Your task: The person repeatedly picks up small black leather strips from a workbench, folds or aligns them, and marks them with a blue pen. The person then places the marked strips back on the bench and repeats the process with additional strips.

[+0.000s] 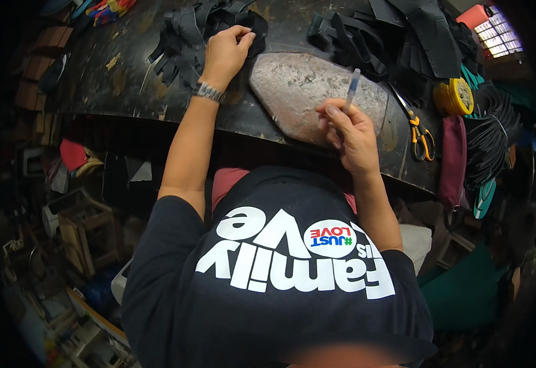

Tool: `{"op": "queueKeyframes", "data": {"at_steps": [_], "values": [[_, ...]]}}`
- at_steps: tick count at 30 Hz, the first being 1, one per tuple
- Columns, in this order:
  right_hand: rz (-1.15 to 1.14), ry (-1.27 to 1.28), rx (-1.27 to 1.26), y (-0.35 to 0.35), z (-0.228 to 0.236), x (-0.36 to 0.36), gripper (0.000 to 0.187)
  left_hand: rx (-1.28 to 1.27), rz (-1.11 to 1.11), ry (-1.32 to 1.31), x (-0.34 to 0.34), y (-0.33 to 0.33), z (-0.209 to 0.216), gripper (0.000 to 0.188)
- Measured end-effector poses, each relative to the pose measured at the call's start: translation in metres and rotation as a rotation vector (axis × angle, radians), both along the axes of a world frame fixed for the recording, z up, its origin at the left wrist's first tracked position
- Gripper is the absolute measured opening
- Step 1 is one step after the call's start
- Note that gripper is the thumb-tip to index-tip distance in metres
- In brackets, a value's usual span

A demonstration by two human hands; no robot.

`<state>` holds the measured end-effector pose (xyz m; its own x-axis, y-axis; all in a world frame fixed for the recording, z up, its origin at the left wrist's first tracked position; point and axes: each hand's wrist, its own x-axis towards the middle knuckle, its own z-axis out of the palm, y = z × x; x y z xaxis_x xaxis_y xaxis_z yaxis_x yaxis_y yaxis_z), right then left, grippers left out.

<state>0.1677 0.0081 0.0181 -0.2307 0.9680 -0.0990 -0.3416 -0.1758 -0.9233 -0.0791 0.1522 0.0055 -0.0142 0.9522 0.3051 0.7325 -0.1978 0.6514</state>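
My left hand (226, 54) reaches to the far side of the bench, its thumb and fingers pinched at the edge of a black strip (258, 30). That strip lies at the right end of a tangled pile of black strips (185, 27), flat and leather-like. Nearer to me, my right hand (352, 132) is closed around a pen (353, 89) with a clear barrel and blue ink, tip end hidden by the fingers. Under the pen and right hand lies a worn, many-sided metal slab (298, 86).
Orange-handled scissors (422, 138) lie right of the slab. Beside them are a yellow tub (448, 98), a maroon zipped pouch (453, 159) and a bundle of black cords (494, 129). More black pieces (415, 37) heap at the far right of the dark bench (127, 80).
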Motion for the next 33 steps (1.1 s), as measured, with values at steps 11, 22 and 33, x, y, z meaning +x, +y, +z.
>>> {"op": "queueKeyframes", "data": {"at_steps": [11,22,33], "values": [[-0.179,0.400,-0.183,0.017,-0.011,-0.003,0.004,0.304,-0.309,-0.295,0.067,-0.125,0.017,0.013],[-0.049,-0.164,0.135,-0.017,0.021,0.006,0.022,-0.802,-0.582,-1.124,0.076,-0.167,-0.006,0.045],[0.104,-0.616,0.570,-0.031,0.039,0.019,0.020,-0.772,-0.511,-1.626,0.085,-0.174,-0.005,0.013]]}}
